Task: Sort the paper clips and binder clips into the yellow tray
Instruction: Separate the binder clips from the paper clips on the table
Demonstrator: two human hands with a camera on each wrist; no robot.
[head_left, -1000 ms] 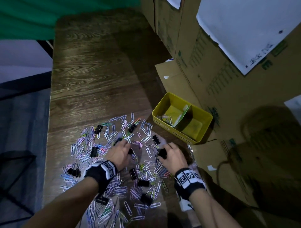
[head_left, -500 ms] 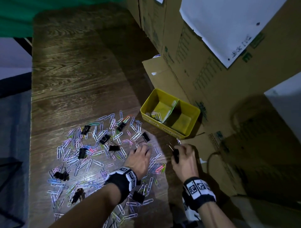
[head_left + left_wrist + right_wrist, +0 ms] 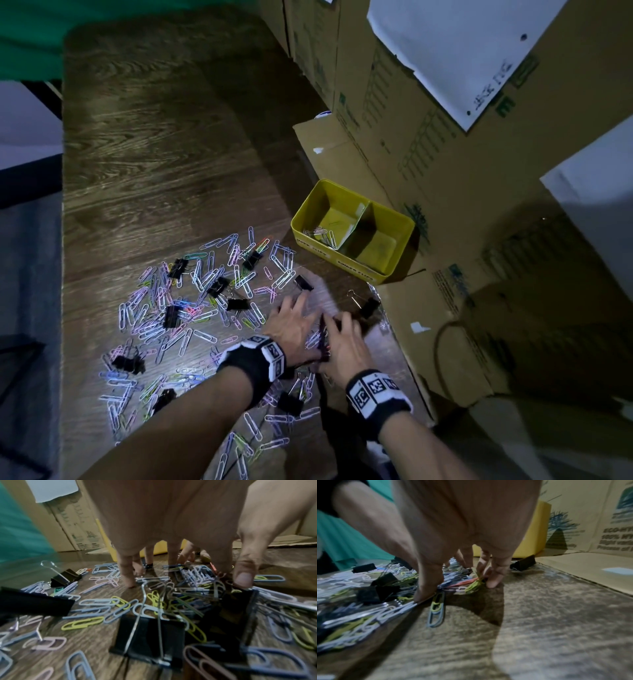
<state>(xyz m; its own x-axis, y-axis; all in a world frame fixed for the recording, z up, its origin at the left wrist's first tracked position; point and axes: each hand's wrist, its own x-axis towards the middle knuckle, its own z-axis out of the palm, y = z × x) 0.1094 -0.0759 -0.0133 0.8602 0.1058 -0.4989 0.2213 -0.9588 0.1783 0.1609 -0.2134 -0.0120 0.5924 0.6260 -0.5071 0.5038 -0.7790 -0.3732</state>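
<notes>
Coloured paper clips (image 3: 205,298) and black binder clips (image 3: 177,267) lie scattered over the wooden table (image 3: 154,137). The yellow tray (image 3: 342,262) stands at the pile's far right, with several paper clips (image 3: 322,234) in its left compartment and a bare floor in the right one. My left hand (image 3: 296,315) (image 3: 185,580) presses spread fingertips onto the clips, its thumb (image 3: 243,580) on a binder clip (image 3: 240,608). Right beside it, my right hand (image 3: 339,329) (image 3: 458,588) curls thumb and fingers around a bunch of paper clips (image 3: 474,582). Another binder clip (image 3: 369,307) (image 3: 523,562) lies just beyond it.
Cardboard boxes (image 3: 411,137) wall off the table's right side, and one flap (image 3: 329,147) lies on the wood behind the tray. The table's left edge (image 3: 63,240) drops to the floor. A dark cable (image 3: 442,342) loops at the right.
My right hand held a black binder clip half a second ago and no longer holds it. That hand has moved left to meet my left hand over the clips.
</notes>
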